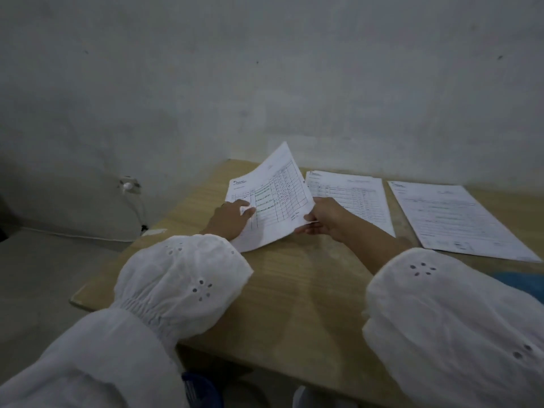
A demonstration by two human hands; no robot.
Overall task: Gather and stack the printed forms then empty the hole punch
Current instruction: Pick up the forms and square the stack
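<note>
Right hand pinches tilted form by right edge; left hand, fingers straight, presses its left side. Middle form, right form flat by tabletop far edge.

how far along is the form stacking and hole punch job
Nothing is stacked yet. In hand: the right hand pinches one lifted form, the left hand resting on it. Left: the middle form and right form lie apart on the table; no hole punch shows.
</note>
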